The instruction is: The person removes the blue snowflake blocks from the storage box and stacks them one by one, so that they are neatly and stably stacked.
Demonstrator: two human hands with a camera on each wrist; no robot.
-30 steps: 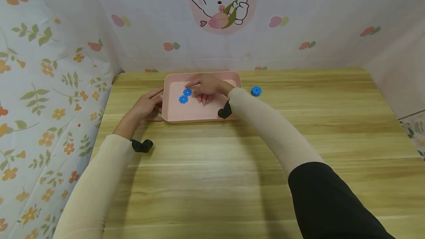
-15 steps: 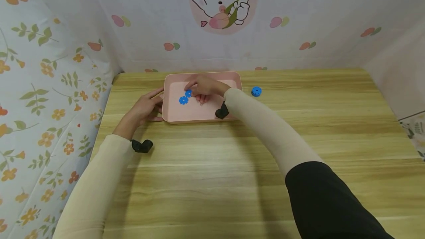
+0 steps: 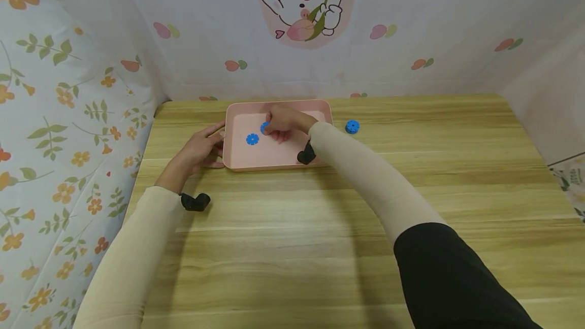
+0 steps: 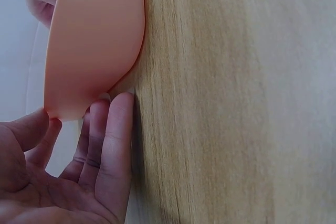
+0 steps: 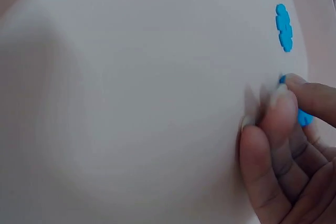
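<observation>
A pink tray (image 3: 274, 165) lies at the back of the wooden table. My right hand (image 3: 283, 118) reaches into it and pinches a blue gear-shaped disc (image 3: 264, 127) between thumb and fingertips; the right wrist view shows this disc (image 5: 304, 117) mostly hidden behind my fingers (image 5: 281, 114). A second blue disc (image 3: 252, 139) lies flat on the tray floor just left of it, and appears far off as the loose disc (image 5: 284, 27) in the right wrist view. My left hand (image 3: 201, 149) rests against the tray's left edge, its fingers (image 4: 113, 140) straight on the table beside the tray corner (image 4: 94, 40).
A third blue disc (image 3: 352, 126) sits on the table just right of the tray. Cloth walls with flower and rabbit prints close in the left, back and right sides. The wooden tabletop (image 3: 320, 248) stretches wide toward me.
My right hand has closed its fingertips on the upper blue disc and shifted it slightly right, away from the other disc. The left hand stays at the tray's edge.
</observation>
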